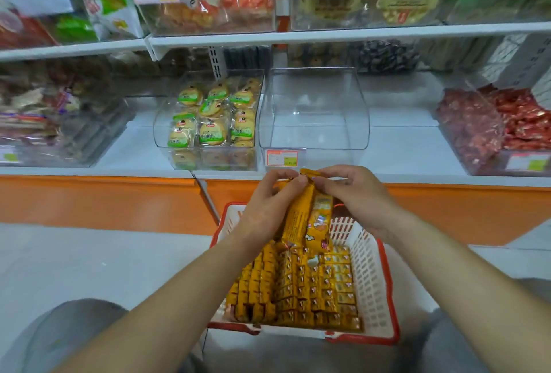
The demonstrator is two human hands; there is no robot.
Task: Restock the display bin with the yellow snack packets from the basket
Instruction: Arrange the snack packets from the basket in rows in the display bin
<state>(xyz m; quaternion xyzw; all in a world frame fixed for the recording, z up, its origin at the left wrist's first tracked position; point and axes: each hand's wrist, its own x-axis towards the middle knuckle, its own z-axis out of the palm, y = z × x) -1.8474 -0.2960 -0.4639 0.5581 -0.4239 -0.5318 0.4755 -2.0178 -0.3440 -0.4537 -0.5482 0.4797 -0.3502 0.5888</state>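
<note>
Together, left hand [269,193] and right hand [354,190] pinch yellow snack packets [307,211].

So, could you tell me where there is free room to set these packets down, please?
The clear bin, between the cookie bin and the red-snack bin, holds nothing; bare shelf lies to its right. The basket is crowded with yellow packets.

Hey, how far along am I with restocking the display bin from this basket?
Barely started. Done: nothing visible, the clear display bin holds no packets. In hand: the left hand and right hand grip a bunch of yellow snack packets above the basket. Left: place these in the bin, then move over the packed rows filling the basket.
</note>
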